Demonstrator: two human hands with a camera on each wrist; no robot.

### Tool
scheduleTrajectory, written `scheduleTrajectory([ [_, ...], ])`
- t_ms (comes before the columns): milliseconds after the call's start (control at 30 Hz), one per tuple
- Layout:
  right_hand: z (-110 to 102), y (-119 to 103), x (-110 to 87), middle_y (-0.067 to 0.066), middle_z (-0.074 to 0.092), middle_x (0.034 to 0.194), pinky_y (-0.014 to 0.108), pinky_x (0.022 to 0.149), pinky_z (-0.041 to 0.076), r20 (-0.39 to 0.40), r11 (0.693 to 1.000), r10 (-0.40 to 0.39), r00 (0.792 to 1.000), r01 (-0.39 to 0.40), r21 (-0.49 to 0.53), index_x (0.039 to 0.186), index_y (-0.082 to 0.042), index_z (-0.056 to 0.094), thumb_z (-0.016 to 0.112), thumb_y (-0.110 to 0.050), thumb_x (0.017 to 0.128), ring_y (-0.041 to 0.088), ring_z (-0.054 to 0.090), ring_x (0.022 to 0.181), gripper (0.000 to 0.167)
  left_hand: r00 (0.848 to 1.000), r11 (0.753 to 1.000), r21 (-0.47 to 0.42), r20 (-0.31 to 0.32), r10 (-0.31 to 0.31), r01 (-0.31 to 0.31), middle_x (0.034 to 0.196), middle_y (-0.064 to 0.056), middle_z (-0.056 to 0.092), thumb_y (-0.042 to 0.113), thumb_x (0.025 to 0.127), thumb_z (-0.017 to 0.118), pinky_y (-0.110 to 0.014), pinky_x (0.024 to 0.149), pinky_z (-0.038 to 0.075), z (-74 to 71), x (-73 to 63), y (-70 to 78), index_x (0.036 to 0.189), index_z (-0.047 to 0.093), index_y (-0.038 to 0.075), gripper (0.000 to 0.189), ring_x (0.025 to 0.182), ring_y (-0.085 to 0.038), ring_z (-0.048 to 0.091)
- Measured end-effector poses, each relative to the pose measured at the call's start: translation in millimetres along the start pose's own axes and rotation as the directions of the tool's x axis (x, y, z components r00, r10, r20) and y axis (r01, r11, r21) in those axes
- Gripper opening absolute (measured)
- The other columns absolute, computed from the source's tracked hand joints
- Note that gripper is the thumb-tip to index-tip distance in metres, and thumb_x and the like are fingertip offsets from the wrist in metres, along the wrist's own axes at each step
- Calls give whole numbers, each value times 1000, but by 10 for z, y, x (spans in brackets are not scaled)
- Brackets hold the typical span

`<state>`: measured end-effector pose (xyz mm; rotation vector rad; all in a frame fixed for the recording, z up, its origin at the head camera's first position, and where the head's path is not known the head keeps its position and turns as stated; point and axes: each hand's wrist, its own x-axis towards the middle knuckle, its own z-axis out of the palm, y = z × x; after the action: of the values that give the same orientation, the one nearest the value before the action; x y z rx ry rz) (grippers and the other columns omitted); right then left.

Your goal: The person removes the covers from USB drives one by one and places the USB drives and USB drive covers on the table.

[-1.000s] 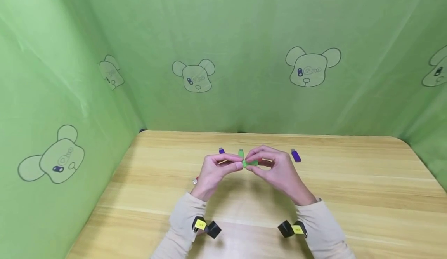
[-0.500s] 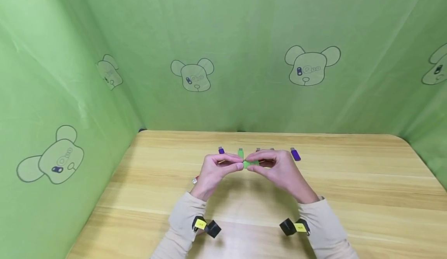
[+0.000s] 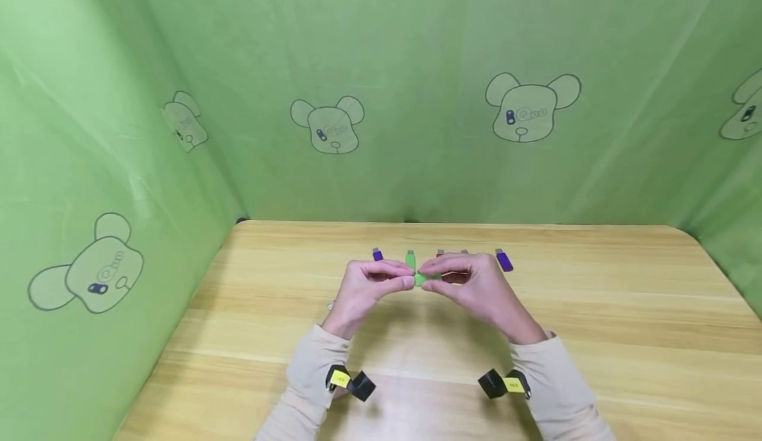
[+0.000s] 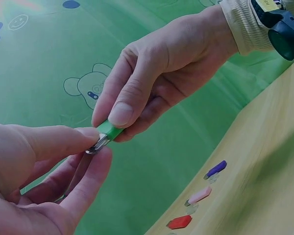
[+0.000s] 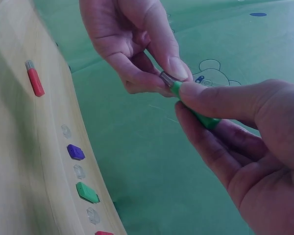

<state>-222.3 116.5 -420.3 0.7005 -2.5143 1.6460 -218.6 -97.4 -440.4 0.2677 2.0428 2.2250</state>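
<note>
Both hands meet above the table on one green USB stick (image 5: 201,116). My right hand (image 3: 470,287) pinches its green body between thumb and fingers. At its metal plug end (image 4: 99,143), my left hand (image 3: 366,293) holds on with thumb and fingertips. In the right wrist view the left hand (image 5: 132,44) is above and the right hand (image 5: 255,132) below right. Whether a clear cap sits over the plug cannot be made out. Part of the stick is hidden by the fingers.
Behind the hands lies a row of sticks: purple (image 3: 378,254), green (image 3: 411,259), red (image 4: 180,222), pink (image 4: 200,195) and purple (image 3: 504,260). Clear pieces (image 5: 79,171) lie between them. A red stick (image 5: 35,81) is apart, near the left wrist. Green curtains surround the wooden table (image 3: 268,262).
My right hand's raised fingers have come down and its wrist has shifted slightly right, uncovering plug ends in the row. Both hands stay on the green USB stick.
</note>
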Motion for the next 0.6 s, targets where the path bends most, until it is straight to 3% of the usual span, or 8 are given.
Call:
scheduleTrajectory([
  [233,46,-6,22,1,75,102,21,78,60,-7,1000,-25,1000,24,-8,97,-17,77,83,-17,77,15,70,96,21,1000,1000,14,-10,3,-2,105,-8,75,10,75,83,-33,95,56,-43,2,17,98,73,0,26,107,-20,66],
  [467,20,6,24,1,75,104,22,79,60,19,1000,-13,1000,13,0,97,-17,78,82,-18,77,15,70,95,20,1000,1000,16,27,-3,2,106,-11,74,9,76,82,-35,94,56,-78,4,47,98,73,-1,26,106,-23,67],
  [600,-31,28,12,5,75,105,20,77,60,-34,999,-14,999,13,-34,96,-15,78,83,-15,77,15,72,94,20,998,1000,21,-56,-21,22,111,-12,73,12,76,83,-32,96,55,-261,-7,72,99,74,3,26,107,-21,67],
])
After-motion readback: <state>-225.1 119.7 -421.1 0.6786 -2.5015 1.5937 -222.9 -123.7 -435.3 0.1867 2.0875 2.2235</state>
